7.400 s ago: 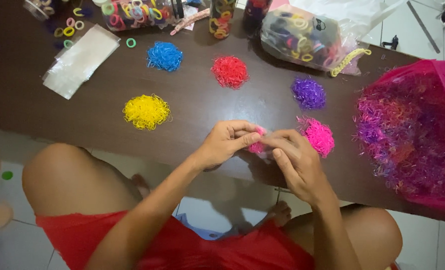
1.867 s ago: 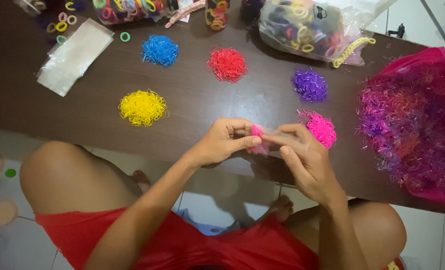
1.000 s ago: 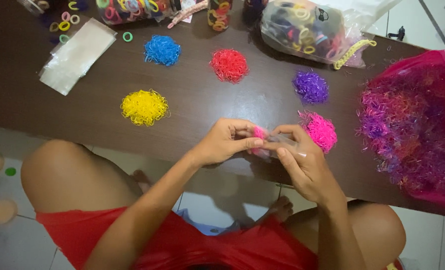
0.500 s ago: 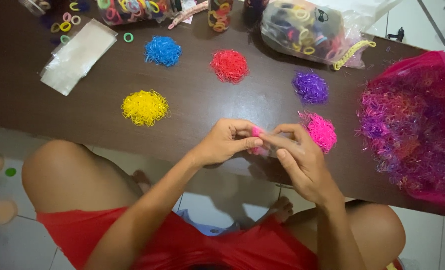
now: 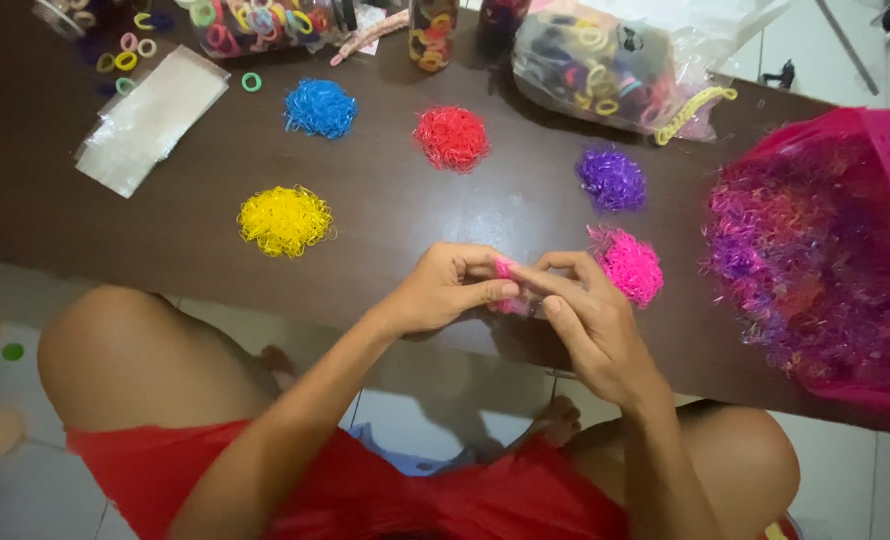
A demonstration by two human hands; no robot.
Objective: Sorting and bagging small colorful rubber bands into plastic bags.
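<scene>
My left hand point(image 5: 443, 290) and my right hand point(image 5: 590, 325) meet at the near edge of a dark brown table point(image 5: 385, 215). Both pinch a small clump of pink elastic bands point(image 5: 506, 272) between their fingertips. Just right of my right hand lies a pink pile of bands point(image 5: 628, 265). Further back sit a purple pile point(image 5: 612, 179), a red pile point(image 5: 452, 137), a blue pile point(image 5: 320, 107) and a yellow pile point(image 5: 285, 219).
A pink basket point(image 5: 845, 250) heaped with mixed pink and purple bands fills the right side. A clear plastic bag point(image 5: 150, 118) lies at the left. Jars and a bag of coloured hair rings point(image 5: 595, 65) line the far edge. My knees are under the table.
My hands have stayed at the same spot on the table edge, with only small finger movements on the pink bands. The piles have not moved.
</scene>
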